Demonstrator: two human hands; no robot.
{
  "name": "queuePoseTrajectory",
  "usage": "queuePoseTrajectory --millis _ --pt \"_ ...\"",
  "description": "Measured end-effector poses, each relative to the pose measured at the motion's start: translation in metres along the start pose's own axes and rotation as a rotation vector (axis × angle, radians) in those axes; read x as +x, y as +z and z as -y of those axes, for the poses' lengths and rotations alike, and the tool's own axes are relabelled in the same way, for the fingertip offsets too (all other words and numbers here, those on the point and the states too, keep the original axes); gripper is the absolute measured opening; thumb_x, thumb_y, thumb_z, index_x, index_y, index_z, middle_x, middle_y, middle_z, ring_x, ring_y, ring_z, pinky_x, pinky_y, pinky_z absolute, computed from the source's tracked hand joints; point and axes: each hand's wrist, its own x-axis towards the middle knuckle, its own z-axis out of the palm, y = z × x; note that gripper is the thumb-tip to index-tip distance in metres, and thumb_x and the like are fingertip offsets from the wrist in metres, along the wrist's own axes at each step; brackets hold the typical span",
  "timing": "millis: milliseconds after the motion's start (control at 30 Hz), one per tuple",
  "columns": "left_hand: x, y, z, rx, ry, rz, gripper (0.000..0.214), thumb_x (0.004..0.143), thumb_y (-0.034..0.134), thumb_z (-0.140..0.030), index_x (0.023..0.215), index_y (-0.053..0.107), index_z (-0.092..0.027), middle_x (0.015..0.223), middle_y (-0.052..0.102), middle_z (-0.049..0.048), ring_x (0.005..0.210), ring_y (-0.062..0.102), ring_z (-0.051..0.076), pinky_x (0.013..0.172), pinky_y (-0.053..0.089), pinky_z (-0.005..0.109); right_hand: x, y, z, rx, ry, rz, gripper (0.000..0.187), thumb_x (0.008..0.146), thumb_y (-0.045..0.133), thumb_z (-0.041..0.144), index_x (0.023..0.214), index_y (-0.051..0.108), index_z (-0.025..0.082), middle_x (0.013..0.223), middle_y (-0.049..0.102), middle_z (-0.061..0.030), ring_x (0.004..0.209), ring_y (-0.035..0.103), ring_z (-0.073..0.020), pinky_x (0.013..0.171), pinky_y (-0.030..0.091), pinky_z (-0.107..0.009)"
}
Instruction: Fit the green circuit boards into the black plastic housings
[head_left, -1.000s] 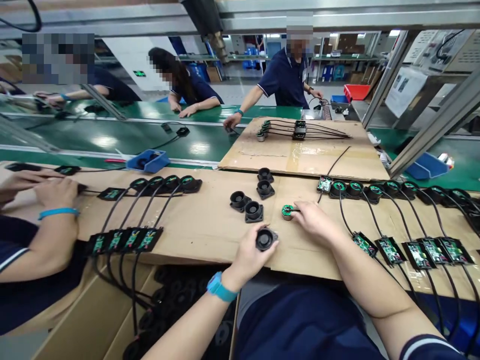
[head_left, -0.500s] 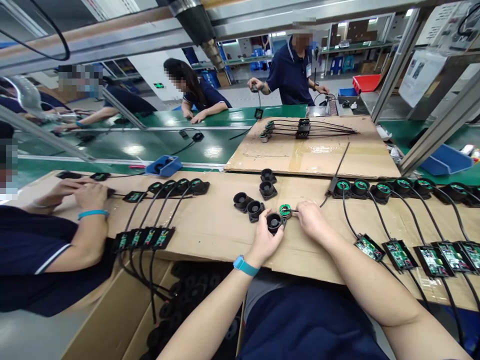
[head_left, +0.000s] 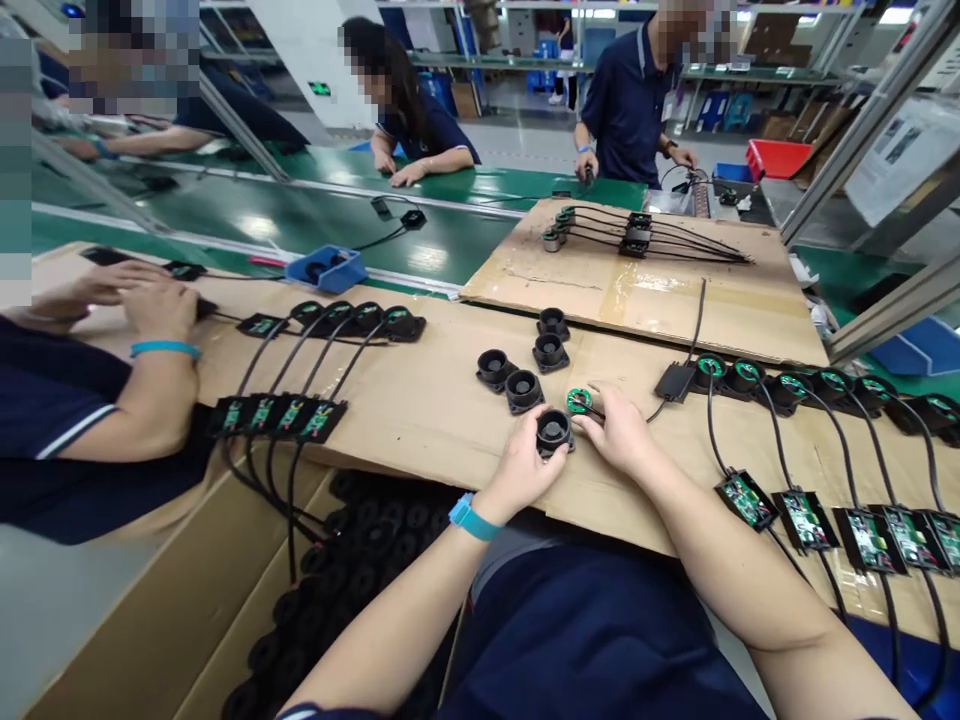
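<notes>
My left hand (head_left: 519,462) grips a black round housing with a square flange (head_left: 553,432) from its left side, close to the cardboard's front edge. Just beyond that housing, a round part with a green circuit board (head_left: 579,401) sits tilted toward me. A short black cable (head_left: 596,411) runs from this part into my right hand (head_left: 621,428), whose thumb and fingers are closed on it. Several similar black housings (head_left: 523,390) stand beyond my left hand with their hollow sides up. A black box (head_left: 675,381) lies to the right on the cable's far run.
On the right stand several wired housings (head_left: 793,388) with open circuit boxes (head_left: 744,498). Similar assemblies (head_left: 319,418) lie left, near a co-worker's hands (head_left: 154,300). A raised cardboard sheet (head_left: 525,285), a blue bin (head_left: 326,268) and a green conveyor (head_left: 277,215) are beyond.
The view has tipped downward. My right hand has moved nearer the round circuit-board part along its cable. My left hand still holds the housing. Across the conveyor, a person's hand has lowered.
</notes>
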Motion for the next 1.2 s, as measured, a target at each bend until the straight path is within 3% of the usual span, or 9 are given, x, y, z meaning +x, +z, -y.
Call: queuePoseTrajectory --millis 100,200,333,433,567,667,733,867,1200 --pt "0.000 0.000 -0.001 -0.055 -0.025 -0.004 0.056 0.087 0.069 -0.027 0.137 0.046 -0.020 0.133 0.061 0.0143 0.128 0.059 0.029 0.111 0.047 0.048 0.008 0.011 -0.002 0.013 -0.100 0.063 0.042 0.095 0.062 0.024 0.137 0.058 0.019 0.150 0.053 -0.0159 0.138 0.053 -0.0286 0.114 0.046 -0.046" --pt "0.003 0.002 0.000 -0.082 -0.052 -0.041 0.051 0.085 0.074 -0.031 0.129 0.052 -0.021 0.126 0.064 0.0117 0.121 0.062 0.028 0.108 0.049 0.047 0.017 0.020 -0.007 0.047 -0.144 0.037 0.029 0.096 0.058 0.020 0.124 0.066 0.018 0.140 0.062 -0.0148 0.131 0.059 -0.0263 0.113 0.048 -0.044" --pt "0.005 0.001 0.000 -0.082 -0.070 -0.008 0.048 0.085 0.075 -0.033 0.126 0.053 -0.021 0.122 0.066 0.0108 0.119 0.063 0.028 0.105 0.050 0.046 0.022 0.025 -0.009 0.085 -0.111 -0.016 0.025 0.093 0.062 0.018 0.117 0.068 0.018 0.124 0.070 -0.0131 0.123 0.064 -0.0253 0.107 0.051 -0.041" --pt "0.009 -0.001 -0.005 -0.060 -0.084 0.016 0.046 0.085 0.074 -0.033 0.124 0.052 -0.021 0.118 0.066 0.0095 0.113 0.065 0.026 0.100 0.052 0.044 0.024 0.022 -0.008 0.083 -0.035 -0.013 0.032 0.091 0.066 0.019 0.123 0.067 0.016 0.119 0.072 -0.0132 0.112 0.069 -0.0256 0.101 0.055 -0.041" --pt "0.026 0.006 -0.016 -0.035 -0.089 -0.024 0.045 0.083 0.076 -0.031 0.121 0.053 -0.021 0.114 0.068 0.0083 0.107 0.067 0.026 0.096 0.054 0.043 0.015 0.003 -0.008 0.123 0.050 -0.238 0.048 0.090 0.069 0.026 0.137 0.062 0.016 0.118 0.073 -0.0132 0.105 0.070 -0.0245 0.099 0.055 -0.040" --pt "0.044 0.022 -0.018 -0.028 -0.022 -0.056 0.044 0.083 0.076 -0.029 0.120 0.055 -0.021 0.115 0.069 0.0088 0.110 0.067 0.027 0.098 0.054 0.045 -0.002 -0.016 -0.004 0.173 0.038 -0.476 0.051 0.095 0.066 0.036 0.140 0.060 0.015 0.096 0.074 -0.0077 0.081 0.069 -0.0186 0.086 0.059 -0.033" --pt "0.054 0.034 -0.015 -0.038 0.040 -0.097 0.044 0.082 0.076 -0.025 0.122 0.056 -0.021 0.118 0.069 0.0098 0.112 0.066 0.028 0.101 0.053 0.046 -0.012 -0.024 0.000 0.186 0.006 -0.544 0.052 0.095 0.065 0.039 0.140 0.061 0.014 0.085 0.072 -0.0050 0.072 0.066 -0.0167 0.078 0.059 -0.031" --pt "0.059 0.048 -0.005 -0.035 0.132 -0.185 0.052 0.081 0.077 -0.021 0.128 0.055 -0.020 0.123 0.067 0.0114 0.116 0.065 0.028 0.104 0.053 0.047 -0.018 -0.020 0.007 0.195 -0.079 -0.512 0.049 0.096 0.065 0.038 0.138 0.063 0.013 0.088 0.074 -0.0073 0.075 0.069 -0.0180 0.081 0.061 -0.031" --pt "0.055 0.045 -0.006 -0.044 0.291 -0.234 0.050 0.087 0.070 -0.019 0.133 0.052 -0.020 0.129 0.064 0.0137 0.122 0.061 0.027 0.109 0.052 0.048 -0.014 0.002 0.007 0.107 -0.176 -0.443 0.050 0.097 0.066 0.032 0.143 0.058 0.013 0.119 0.074 -0.0152 0.104 0.073 -0.0255 0.096 0.061 -0.038"
